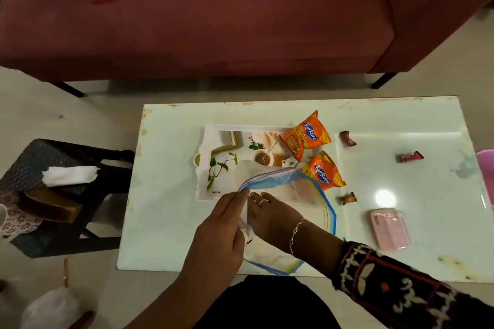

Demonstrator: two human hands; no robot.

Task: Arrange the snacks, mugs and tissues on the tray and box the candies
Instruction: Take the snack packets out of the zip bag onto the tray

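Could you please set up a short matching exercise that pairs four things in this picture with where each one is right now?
Things:
1. zip bag
2. folded tissues
3. pink box
4. upper snack packet

Places:
A. on the black stool beside the table
B. resting on the far right corner of the tray
C. held at its mouth by the left hand and the right hand
D. on the table, near the right front edge

Pairs: 1-C, 2-A, 3-D, 4-B
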